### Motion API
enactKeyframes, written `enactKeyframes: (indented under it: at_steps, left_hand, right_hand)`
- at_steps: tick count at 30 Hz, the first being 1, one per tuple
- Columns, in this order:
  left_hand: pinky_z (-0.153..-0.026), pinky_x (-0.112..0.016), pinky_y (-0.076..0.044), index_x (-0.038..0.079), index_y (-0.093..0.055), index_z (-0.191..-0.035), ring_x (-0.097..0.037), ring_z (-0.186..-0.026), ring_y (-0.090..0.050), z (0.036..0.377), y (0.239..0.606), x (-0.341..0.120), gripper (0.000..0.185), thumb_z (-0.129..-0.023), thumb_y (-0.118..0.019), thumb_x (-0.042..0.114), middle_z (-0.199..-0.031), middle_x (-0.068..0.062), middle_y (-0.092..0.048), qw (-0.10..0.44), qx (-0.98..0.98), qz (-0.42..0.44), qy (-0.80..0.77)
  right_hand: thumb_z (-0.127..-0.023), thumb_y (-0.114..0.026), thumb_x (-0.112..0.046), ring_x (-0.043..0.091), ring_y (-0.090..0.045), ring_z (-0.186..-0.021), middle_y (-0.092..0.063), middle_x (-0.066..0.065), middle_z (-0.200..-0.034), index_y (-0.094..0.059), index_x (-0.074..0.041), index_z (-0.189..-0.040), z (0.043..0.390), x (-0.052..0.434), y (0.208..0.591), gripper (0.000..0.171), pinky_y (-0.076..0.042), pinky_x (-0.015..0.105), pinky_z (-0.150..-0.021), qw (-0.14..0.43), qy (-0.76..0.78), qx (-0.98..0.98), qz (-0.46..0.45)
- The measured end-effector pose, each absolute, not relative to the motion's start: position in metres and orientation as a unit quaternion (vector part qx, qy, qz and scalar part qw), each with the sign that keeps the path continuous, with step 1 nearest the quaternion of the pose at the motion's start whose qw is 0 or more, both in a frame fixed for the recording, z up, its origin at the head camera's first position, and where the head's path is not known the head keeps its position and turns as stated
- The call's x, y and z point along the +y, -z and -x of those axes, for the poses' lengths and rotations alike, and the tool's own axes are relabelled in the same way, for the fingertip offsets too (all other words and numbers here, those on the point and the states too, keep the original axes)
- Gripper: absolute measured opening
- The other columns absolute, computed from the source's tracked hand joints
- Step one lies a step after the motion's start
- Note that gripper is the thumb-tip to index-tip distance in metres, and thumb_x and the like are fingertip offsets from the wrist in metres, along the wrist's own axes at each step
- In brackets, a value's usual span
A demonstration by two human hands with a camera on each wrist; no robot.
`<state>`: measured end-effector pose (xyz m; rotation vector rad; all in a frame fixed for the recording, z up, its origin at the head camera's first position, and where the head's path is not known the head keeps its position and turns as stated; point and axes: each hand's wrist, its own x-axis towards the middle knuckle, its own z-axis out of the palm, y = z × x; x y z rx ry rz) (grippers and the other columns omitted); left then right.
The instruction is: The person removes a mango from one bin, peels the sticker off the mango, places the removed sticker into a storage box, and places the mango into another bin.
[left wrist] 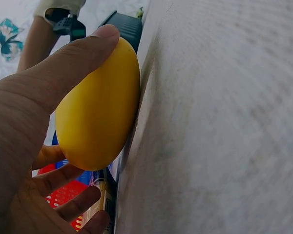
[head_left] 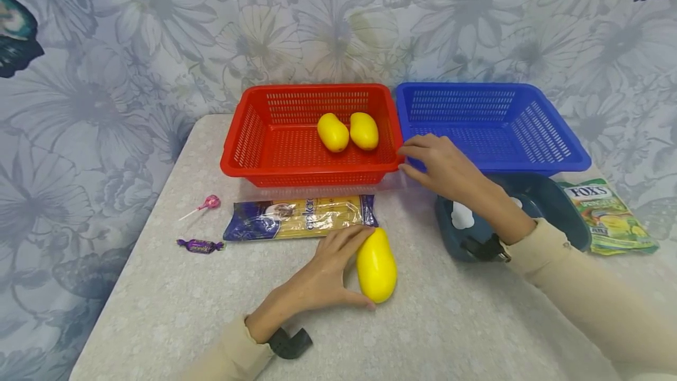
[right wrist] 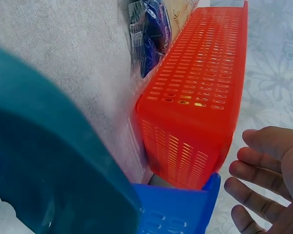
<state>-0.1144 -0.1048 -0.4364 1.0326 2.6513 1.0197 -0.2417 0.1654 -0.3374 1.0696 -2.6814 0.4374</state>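
On the tabletop, a yellow mango stands between the thumb and fingers of my left hand. The thumb is at its near end and a fingertip at its far end; the left wrist view shows the thumb against the mango and the other fingers spread. My right hand hovers over the adjoining rims of the red basket and the blue basket, fingers loosely bent and holding nothing. Two more mangoes, a left one and a right one, lie inside the red basket.
A pasta pack lies before the red basket. Left of it are a pink lollipop and a purple wrapped candy. Under my right forearm sits a dark teal tub with white pieces inside, beside a green FOX'S packet.
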Motion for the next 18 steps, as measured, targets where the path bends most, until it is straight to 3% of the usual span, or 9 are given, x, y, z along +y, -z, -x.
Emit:
enactKeyframes:
  at_steps: [8,18]
  left_hand:
    - [-0.113,-0.052,-0.024,0.023,-0.024,-0.16,-0.02,-0.143,-0.021,0.115,0.435,-0.104,0.121,-0.064,-0.088,0.06,-0.16,-0.002,-0.026,0.063,0.879,-0.338,-0.332]
    - [-0.112,-0.054,-0.025,0.023,-0.031,-0.158,-0.021,-0.14,-0.029,0.119,0.412,-0.117,0.119,-0.061,-0.09,0.06,-0.156,0.004,-0.032,0.039,0.886,-0.326,-0.327]
  right_hand:
    - [-0.091,-0.076,-0.022,0.033,-0.058,-0.102,-0.068,0.013,-0.112,-0.075,-0.003,-0.11,0.243,0.159,0.343,0.027,-0.045,0.046,-0.078,0.101,-0.125,-0.926,-0.342]
    - [-0.09,-0.076,-0.018,0.032,-0.057,-0.098,-0.068,0.012,-0.107,-0.078,-0.002,-0.106,0.242,0.157,0.345,0.023,-0.044,0.046,-0.078,0.117,-0.138,-0.917,-0.356]
